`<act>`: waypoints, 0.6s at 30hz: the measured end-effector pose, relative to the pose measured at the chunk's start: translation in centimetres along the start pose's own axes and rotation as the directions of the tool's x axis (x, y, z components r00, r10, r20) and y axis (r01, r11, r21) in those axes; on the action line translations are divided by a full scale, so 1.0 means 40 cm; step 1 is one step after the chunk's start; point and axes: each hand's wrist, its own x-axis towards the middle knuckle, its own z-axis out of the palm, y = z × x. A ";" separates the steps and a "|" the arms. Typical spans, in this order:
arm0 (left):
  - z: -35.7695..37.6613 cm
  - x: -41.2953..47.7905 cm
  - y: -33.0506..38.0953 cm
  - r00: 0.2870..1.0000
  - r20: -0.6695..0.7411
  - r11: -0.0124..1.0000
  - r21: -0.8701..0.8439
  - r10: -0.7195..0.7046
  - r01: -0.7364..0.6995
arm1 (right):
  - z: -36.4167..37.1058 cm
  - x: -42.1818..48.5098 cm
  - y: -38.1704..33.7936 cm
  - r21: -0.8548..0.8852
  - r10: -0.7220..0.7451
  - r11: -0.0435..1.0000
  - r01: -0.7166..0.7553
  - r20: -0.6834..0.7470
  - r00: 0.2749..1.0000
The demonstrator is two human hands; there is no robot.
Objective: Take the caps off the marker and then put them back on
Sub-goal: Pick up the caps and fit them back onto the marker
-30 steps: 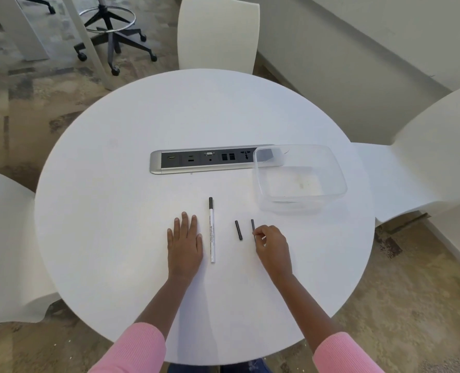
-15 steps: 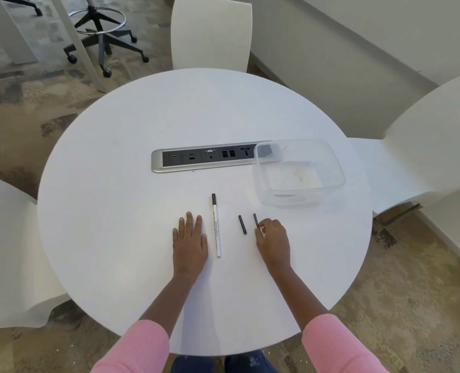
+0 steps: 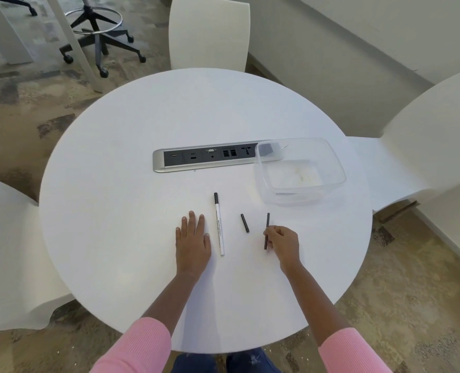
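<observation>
A white marker [image 3: 219, 230] with a black far end lies on the round white table [image 3: 142, 117], pointing away from me. My left hand [image 3: 192, 243] rests flat and open on the table, just left of the marker and not holding it. A short black cap [image 3: 245, 223] lies loose to the right of the marker. Further right, my right hand [image 3: 284, 244] pinches a longer black cap [image 3: 267, 220] between thumb and fingers. The cap's near part passes in front of the fingers.
A clear plastic container [image 3: 331, 160] stands at the right, overlapping the end of a silver power and data strip [image 3: 204, 158] set in the table's middle. White chairs stand at the far side, left and right. A wheeled stool base is on the floor beyond.
My right hand has closed on the longer black cap, which now shows at greater length past my fingers. The marker, short cap and left hand have not moved.
</observation>
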 end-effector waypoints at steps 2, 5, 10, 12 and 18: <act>-0.002 0.001 0.004 1.000 0.001 1.000 -0.007 -0.006 0.006 | -0.002 -0.004 -0.016 0.297 0.144 0.941 -0.163 0.086 0.986; -0.007 0.008 0.010 1.000 -0.006 0.999 -0.035 -0.021 0.021 | -0.011 -0.016 -0.034 0.598 0.237 0.724 -0.344 0.252 0.938; -0.023 0.023 0.030 0.990 -0.117 0.991 -0.119 -0.074 0.060 | -0.022 -0.024 -0.044 0.723 0.219 0.572 -0.388 0.321 0.922; -0.033 0.028 0.044 0.982 -0.162 0.986 -0.149 -0.098 0.074 | -0.022 -0.022 -0.044 0.729 0.207 0.569 -0.380 0.320 0.924; -0.033 0.046 0.080 0.984 -0.117 0.975 -0.197 -0.131 0.106 | -0.020 -0.015 -0.027 0.701 0.202 0.611 -0.367 0.310 0.929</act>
